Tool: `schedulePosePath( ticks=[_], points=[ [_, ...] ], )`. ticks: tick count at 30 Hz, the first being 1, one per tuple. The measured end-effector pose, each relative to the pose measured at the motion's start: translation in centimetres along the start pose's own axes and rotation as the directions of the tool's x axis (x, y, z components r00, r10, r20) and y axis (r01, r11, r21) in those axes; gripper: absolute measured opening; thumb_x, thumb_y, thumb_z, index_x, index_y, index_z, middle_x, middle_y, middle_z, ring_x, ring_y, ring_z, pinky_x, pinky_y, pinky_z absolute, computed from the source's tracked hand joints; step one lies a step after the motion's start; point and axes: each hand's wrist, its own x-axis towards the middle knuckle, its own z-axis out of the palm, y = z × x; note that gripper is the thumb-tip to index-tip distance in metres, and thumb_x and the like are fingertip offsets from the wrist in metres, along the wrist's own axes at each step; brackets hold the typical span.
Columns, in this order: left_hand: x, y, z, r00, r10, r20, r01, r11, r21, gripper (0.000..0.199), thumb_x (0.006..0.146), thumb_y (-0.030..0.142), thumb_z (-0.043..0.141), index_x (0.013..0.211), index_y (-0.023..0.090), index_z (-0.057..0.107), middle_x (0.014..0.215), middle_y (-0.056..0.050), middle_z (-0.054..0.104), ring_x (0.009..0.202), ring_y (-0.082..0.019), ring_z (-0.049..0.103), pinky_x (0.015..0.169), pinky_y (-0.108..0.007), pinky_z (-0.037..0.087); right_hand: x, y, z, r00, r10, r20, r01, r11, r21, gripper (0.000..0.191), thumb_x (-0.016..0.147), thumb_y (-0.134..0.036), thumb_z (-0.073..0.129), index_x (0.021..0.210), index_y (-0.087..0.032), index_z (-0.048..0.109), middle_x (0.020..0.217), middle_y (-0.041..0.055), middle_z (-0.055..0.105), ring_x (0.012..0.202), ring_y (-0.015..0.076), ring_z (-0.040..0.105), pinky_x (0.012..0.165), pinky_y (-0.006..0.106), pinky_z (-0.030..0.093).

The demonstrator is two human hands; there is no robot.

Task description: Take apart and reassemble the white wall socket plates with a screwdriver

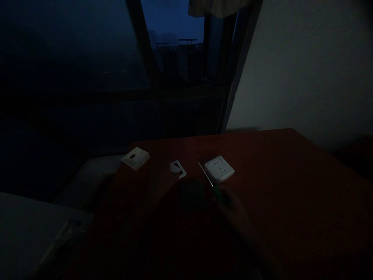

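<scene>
In dim light, my right hand [234, 210] is closed around the green handle of a screwdriver [208, 179]. Its metal shaft points forward and left, beside a white wall socket [219, 169] lying face up on the table. My left hand [163, 179] has its fingers at a white rectangular frame [182, 169] with an opening in it, and appears to grip its left side. Part of that frame is hidden behind the hand. Between both hands lies a dark, greenish flat patch [191, 192], too dark to identify.
A white back box [136, 158] with a square hole sits at the far left of the reddish-brown table [276, 163]. Behind the table are a dark-framed window [186, 91] and a pale wall [305, 70]. A pale surface [35, 217] lies lower left.
</scene>
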Motion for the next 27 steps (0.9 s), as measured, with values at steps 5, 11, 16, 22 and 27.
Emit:
schedulePosePath(
  ticks=[5, 11, 16, 22, 27],
  points=[
    [-1.4, 0.8, -1.4, 0.984, 0.179, -0.006, -0.176, 0.959, -0.224, 0.049, 0.077, 0.026, 0.065, 0.123, 0.022, 0.049, 0.123, -0.009, 0.054, 0.114, -0.027, 0.052, 0.093, -0.039, 0.045, 0.1, 0.0, 0.1, 1.000, 0.020, -0.007, -0.020, 1.000, -0.001, 0.032, 0.083, -0.039, 0.055, 0.108, -0.019, 0.057, 0.105, 0.0068, 0.066, 0.095, 0.0236, 0.062, 0.086, 0.035, 0.048],
    [-5.0, 2.8, -1.3, 0.888, 0.445, 0.117, -0.344, 0.812, -0.472, 0.056, 0.072, 0.019, 0.069, 0.124, 0.026, 0.049, 0.127, -0.006, 0.051, 0.118, -0.026, 0.049, 0.099, -0.040, 0.043, 0.4, 0.5, 0.3, 0.998, 0.002, -0.056, -0.003, 1.000, -0.024, 0.031, 0.081, -0.037, 0.057, 0.107, -0.019, 0.058, 0.100, 0.0060, 0.067, 0.089, 0.0218, 0.063, 0.079, 0.031, 0.048],
    [-5.8, 3.4, 0.3, 0.878, 0.463, 0.121, -0.348, 0.791, -0.503, 0.057, 0.072, 0.019, 0.071, 0.124, 0.026, 0.049, 0.127, -0.006, 0.051, 0.117, -0.026, 0.049, 0.099, -0.040, 0.042, 0.9, -0.2, 1.1, 1.000, -0.015, 0.007, 0.016, 0.988, -0.152, 0.026, 0.084, -0.040, 0.051, 0.093, -0.018, 0.062, 0.084, 0.0050, 0.068, 0.075, 0.0195, 0.062, 0.068, 0.029, 0.047],
    [-5.9, 3.1, 0.3, 0.883, 0.457, 0.108, -0.330, 0.768, -0.549, 0.063, 0.073, 0.026, 0.073, 0.131, 0.029, 0.046, 0.134, -0.006, 0.048, 0.124, -0.027, 0.045, 0.104, -0.042, 0.039, 1.8, -1.0, 2.3, 0.997, -0.051, 0.050, 0.061, 0.973, -0.224, 0.023, 0.085, -0.038, 0.053, 0.093, -0.019, 0.064, 0.086, 0.0042, 0.069, 0.074, 0.0182, 0.063, 0.064, 0.026, 0.046],
    [-6.3, 2.6, 1.0, 0.956, 0.275, 0.100, -0.181, 0.826, -0.534, 0.051, 0.083, 0.030, 0.063, 0.131, 0.024, 0.047, 0.136, -0.011, 0.047, 0.127, -0.028, 0.043, 0.106, -0.046, 0.037, 2.3, -1.0, 2.8, 0.995, -0.080, 0.067, 0.092, 0.974, -0.208, 0.028, 0.084, -0.035, 0.055, 0.106, -0.019, 0.062, 0.096, 0.0059, 0.069, 0.083, 0.0196, 0.064, 0.071, 0.028, 0.048]
  ],
)
